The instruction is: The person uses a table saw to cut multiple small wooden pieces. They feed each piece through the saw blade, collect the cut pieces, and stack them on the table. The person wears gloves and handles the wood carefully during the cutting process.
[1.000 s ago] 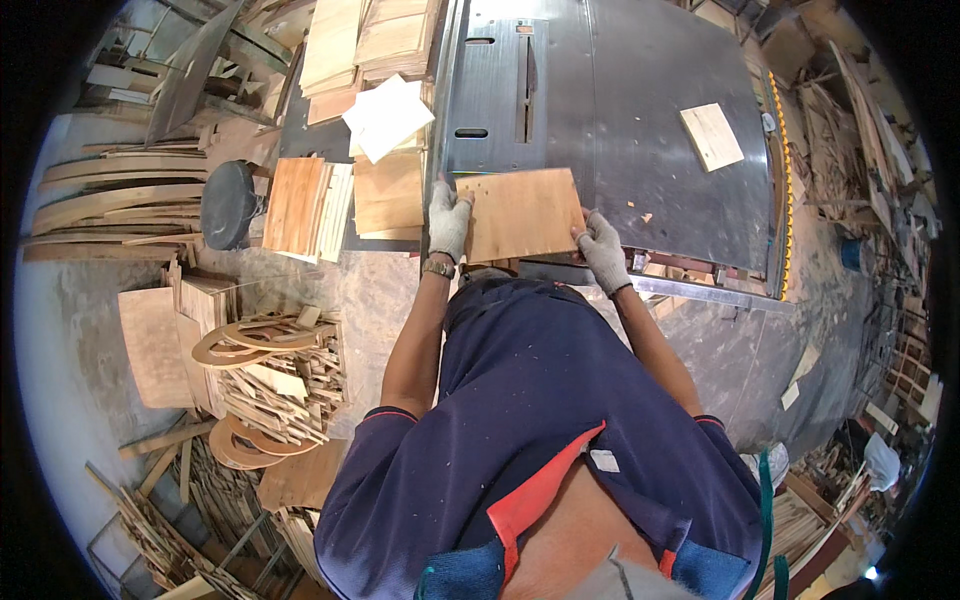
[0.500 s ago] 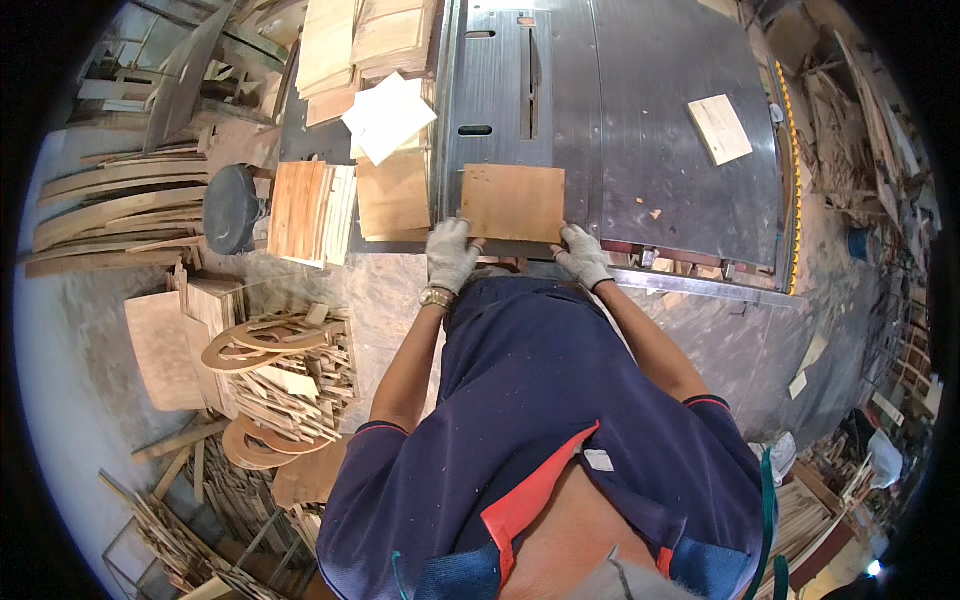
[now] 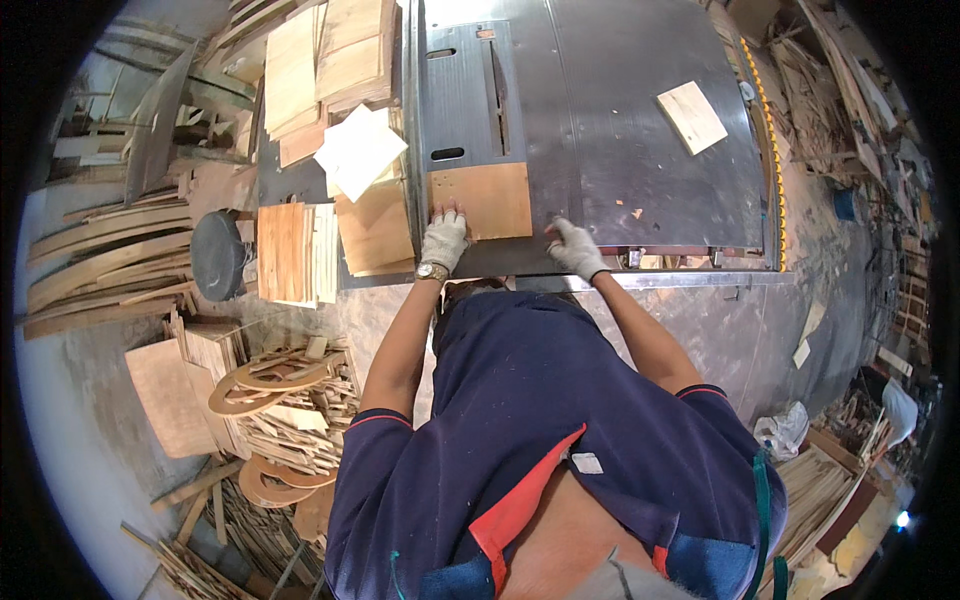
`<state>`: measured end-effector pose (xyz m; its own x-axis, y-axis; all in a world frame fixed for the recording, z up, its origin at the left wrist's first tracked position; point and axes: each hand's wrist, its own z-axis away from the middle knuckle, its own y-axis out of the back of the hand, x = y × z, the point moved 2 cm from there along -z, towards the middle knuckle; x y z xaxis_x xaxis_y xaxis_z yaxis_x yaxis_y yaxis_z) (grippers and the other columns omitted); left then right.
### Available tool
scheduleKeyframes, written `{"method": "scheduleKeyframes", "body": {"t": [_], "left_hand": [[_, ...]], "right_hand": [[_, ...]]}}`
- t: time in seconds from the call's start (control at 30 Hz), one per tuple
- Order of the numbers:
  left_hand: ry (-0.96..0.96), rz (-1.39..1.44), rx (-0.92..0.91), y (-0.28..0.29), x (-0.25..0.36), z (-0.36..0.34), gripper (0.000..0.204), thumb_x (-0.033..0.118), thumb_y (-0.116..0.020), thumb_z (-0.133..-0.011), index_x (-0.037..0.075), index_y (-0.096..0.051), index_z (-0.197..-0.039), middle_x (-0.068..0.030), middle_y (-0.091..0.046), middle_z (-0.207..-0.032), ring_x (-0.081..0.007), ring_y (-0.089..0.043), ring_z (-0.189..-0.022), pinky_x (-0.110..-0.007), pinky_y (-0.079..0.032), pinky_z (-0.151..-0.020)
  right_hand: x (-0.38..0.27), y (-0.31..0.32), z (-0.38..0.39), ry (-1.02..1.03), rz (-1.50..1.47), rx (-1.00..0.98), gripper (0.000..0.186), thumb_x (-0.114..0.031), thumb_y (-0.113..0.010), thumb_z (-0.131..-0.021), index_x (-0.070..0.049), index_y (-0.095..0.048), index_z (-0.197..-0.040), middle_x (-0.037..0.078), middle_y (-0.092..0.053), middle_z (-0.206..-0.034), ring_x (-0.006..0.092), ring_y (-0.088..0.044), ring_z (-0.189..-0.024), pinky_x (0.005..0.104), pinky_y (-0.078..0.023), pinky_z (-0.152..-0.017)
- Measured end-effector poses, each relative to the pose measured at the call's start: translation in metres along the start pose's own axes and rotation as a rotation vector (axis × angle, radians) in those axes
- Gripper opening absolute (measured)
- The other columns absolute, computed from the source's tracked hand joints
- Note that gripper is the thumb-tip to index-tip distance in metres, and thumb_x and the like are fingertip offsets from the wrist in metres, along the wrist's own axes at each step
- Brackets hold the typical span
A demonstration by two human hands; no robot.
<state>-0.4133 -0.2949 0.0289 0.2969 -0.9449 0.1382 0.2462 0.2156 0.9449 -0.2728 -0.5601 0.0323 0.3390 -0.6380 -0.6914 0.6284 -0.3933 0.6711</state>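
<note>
A rectangular brown wood panel [image 3: 495,200] lies flat on the dark metal saw table [image 3: 620,120], just on the near side of the long slot [image 3: 497,100] in its insert. My left hand [image 3: 447,242], in a pale glove with bare fingertips, has its fingers stretched over the panel's near left corner beside the fence [image 3: 413,120]. To the right of the panel, my right hand [image 3: 577,250] is apart from it at the table's near edge. Its thumb and forefinger are spread and hold nothing; the other fingers are partly hidden.
Stacks of panels [image 3: 355,50], a pale square sheet [image 3: 362,152] and narrower boards [image 3: 285,250] sit left of the fence. One pale offcut [image 3: 692,117] lies on the table's right side. A round dark stool [image 3: 218,256] and heaped scrap strips [image 3: 295,430] stand at left.
My right hand has come off the panel's right corner. My left fingers have moved up onto the panel's near left part. The whole view has shifted slightly.
</note>
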Motion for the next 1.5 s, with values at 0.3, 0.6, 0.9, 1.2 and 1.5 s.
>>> {"method": "scheduleKeyframes", "body": {"t": [0.3,0.6,0.9,1.2,1.5], "left_hand": [[-0.012,0.035,0.017,0.01,-0.021,-0.048,0.082,0.036,-0.077,-0.082,0.0,-0.041,-0.147,-0.0229,-0.038,-0.155,-0.0478,-0.036,-0.142,-0.048,-0.039,-0.114],[-0.022,0.041,0.035,0.027,-0.033,-0.089,0.08,0.035,-0.074,-0.085,0.001,-0.039,-0.148,-0.0218,-0.036,-0.157,-0.0483,-0.034,-0.143,-0.048,-0.037,-0.116],[-0.011,0.034,-0.008,0.041,-0.046,-0.138,0.083,0.038,-0.074,-0.084,0.002,-0.037,-0.15,-0.0223,-0.036,-0.157,-0.0492,-0.033,-0.143,-0.048,-0.036,-0.117],[-0.026,0.038,0.061,0.042,-0.064,-0.179,0.084,0.04,-0.078,-0.08,0.003,-0.043,-0.147,-0.0224,-0.038,-0.156,-0.0496,-0.038,-0.14,-0.049,-0.04,-0.114],[-0.01,0.003,-0.016,0.063,-0.073,-0.221,0.089,0.045,-0.076,-0.082,0.004,-0.037,-0.15,-0.0226,-0.033,-0.158,-0.0498,-0.032,-0.143,-0.048,-0.036,-0.117]], "right_hand": [[0.042,0.037,-0.005,-0.517,-0.716,0.063,0.014,-0.006,-0.051,-0.092,-0.005,-0.065,-0.095,0.0,-0.055,-0.061,0.0094,-0.052,-0.045,0.0273,-0.049,-0.041],[0.039,0.041,-0.004,-0.563,-0.722,0.04,0.015,-0.01,-0.05,-0.096,-0.005,-0.064,-0.098,0.0,-0.055,-0.06,0.0099,-0.053,-0.044,0.027,-0.048,-0.041],[0.044,0.04,-0.006,-0.556,-0.739,0.044,0.015,-0.008,-0.047,-0.097,-0.005,-0.062,-0.098,0.001,-0.056,-0.061,0.0106,-0.053,-0.042,0.0261,-0.048,-0.038],[0.038,0.043,-0.005,-0.562,-0.737,0.048,0.016,-0.006,-0.048,-0.096,-0.002,-0.063,-0.096,0.003,-0.055,-0.061,0.0115,-0.053,-0.044,0.0274,-0.048,-0.039],[0.043,0.039,-0.005,-0.587,-0.779,0.07,0.015,-0.004,-0.05,-0.091,-0.001,-0.064,-0.096,0.004,-0.056,-0.06,0.0121,-0.055,-0.045,0.0278,-0.048,-0.039]]}}
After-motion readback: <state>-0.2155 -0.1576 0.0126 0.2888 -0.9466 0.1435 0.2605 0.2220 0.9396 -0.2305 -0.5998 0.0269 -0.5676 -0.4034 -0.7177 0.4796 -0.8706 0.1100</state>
